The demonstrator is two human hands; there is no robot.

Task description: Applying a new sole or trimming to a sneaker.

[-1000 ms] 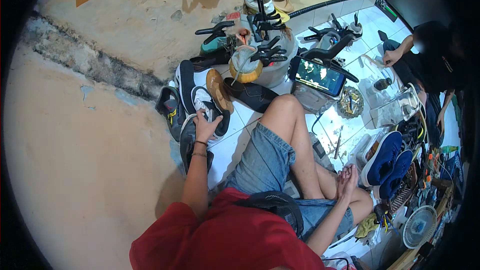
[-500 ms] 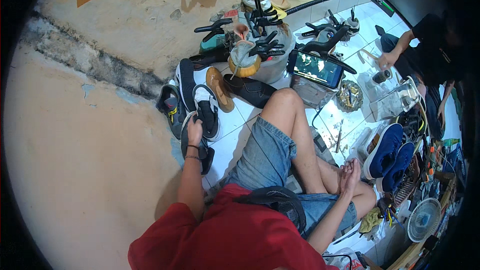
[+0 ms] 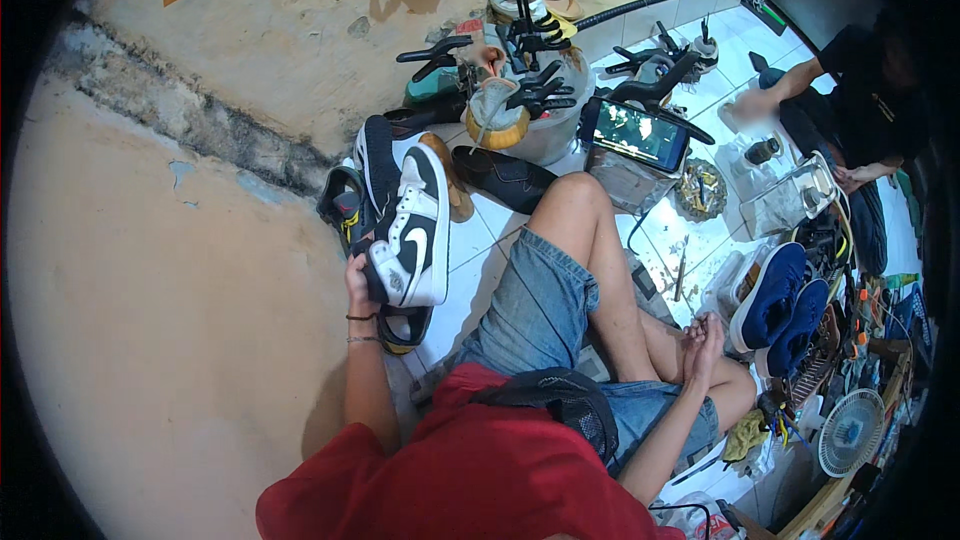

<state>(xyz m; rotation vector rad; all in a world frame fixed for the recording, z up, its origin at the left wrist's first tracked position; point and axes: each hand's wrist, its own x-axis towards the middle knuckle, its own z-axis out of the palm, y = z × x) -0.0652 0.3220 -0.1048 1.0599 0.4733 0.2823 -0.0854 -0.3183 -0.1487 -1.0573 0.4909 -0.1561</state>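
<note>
My left hand (image 3: 358, 280) grips a black-and-white high-top sneaker (image 3: 420, 230) at its ankle collar and holds it on its side above other shoes. The sneaker's toe points away from me and its white sole faces right. Under and around it lie a shoe with a dark sole (image 3: 375, 155), a grey shoe with yellow laces (image 3: 345, 202), a tan shoe (image 3: 460, 202) and a dark low shoe (image 3: 403, 328). My right hand (image 3: 707, 348) rests by my bent right leg, its fingers curled together. What they hold, if anything, is hidden.
Black clamps (image 3: 540, 88) and a yellow-rimmed cup (image 3: 497, 125) crowd a bucket ahead. A lit phone (image 3: 637, 133) leans on a box beside a bowl of cigarette butts (image 3: 700, 190). Blue shoes (image 3: 775, 300) and a fan (image 3: 850, 435) are right. Another person (image 3: 850, 110) sits far right.
My left hand has lifted the black-and-white sneaker from among the shoes and turned it so its side shows. My right hand has stayed by my leg. The other person's hands have shifted.
</note>
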